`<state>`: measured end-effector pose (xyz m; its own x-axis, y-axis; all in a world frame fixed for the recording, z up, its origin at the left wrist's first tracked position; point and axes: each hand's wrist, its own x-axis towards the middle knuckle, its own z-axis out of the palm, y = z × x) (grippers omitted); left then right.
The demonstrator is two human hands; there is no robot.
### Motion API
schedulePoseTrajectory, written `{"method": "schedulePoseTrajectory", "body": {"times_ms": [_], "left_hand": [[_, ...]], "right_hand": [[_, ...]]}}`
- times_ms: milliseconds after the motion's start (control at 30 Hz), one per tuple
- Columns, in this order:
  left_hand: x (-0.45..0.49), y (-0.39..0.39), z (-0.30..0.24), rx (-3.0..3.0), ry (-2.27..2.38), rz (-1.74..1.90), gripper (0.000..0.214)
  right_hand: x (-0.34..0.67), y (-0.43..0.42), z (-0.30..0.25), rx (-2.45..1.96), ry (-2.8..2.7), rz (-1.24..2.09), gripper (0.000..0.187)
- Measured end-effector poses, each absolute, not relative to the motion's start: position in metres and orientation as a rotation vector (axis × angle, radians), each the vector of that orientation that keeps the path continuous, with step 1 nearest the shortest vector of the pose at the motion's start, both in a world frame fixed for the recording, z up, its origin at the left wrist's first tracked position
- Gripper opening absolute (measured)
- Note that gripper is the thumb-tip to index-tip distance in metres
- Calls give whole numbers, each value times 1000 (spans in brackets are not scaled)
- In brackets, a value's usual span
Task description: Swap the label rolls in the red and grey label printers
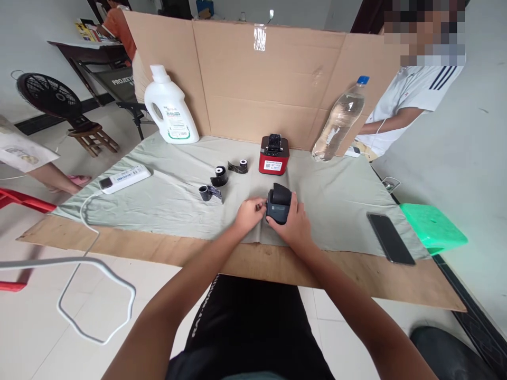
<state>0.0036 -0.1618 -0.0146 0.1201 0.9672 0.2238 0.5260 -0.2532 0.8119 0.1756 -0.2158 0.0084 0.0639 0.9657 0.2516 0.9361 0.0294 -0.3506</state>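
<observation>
A small dark portable printer [278, 212] rests on the grey-green cloth [178, 195], with a black strip [281, 193] standing out of its top. My right hand [295, 221] is wrapped round the printer's right side and front. At its left side is my left hand [251, 212], fingers curled in close to the printer; what they pinch, if anything, is too small to make out. Behind the printer stands a red and black box-shaped device [274, 158] with a black strip on top. Left of it lie partly unrolled black rolls [219, 175], one by one across the cloth.
A white jug [171, 108] and a water bottle [341, 121] stand before the cardboard screen [269, 79]. A power strip [125, 178] with a cable lies left, a phone [390, 237] right. People are nearby, one behind the screen at right [420, 100].
</observation>
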Motion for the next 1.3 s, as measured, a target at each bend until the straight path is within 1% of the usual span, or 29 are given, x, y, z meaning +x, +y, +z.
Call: {"method": "schedulePoseTrajectory", "body": {"times_ms": [133,333,533,700,867,967,1067,1167,1300], "left_hand": [[4,-169,-13,1911,1468,932,42],[8,-178,-5,1981,1597,750,49],[11,-185,-2,2057,1709,583,51],[8,-191,-4,2124,1636,515,53],[8,-193,-2,2068,1640,545,58],[10,-194,1,2075,1646,536,62],[12,-194,2,2083,1639,505,61],[13,-194,1,2104,1636,529,64],[14,-192,-3,2203,1608,584,65]], "right_hand": [[176,-217,13,-1991,-1913,179,113],[180,-214,14,-1991,-1924,299,125],[194,-213,4,-1890,-2026,295,124],[210,-213,-4,-1835,-2111,275,125],[222,-210,-6,-1784,-2142,292,123],[230,-209,-7,-1705,-2182,310,118],[237,-207,-12,-1620,-2195,217,115],[242,-204,-18,-1562,-2175,162,122],[246,-193,-24,-1493,-2156,327,131]]}}
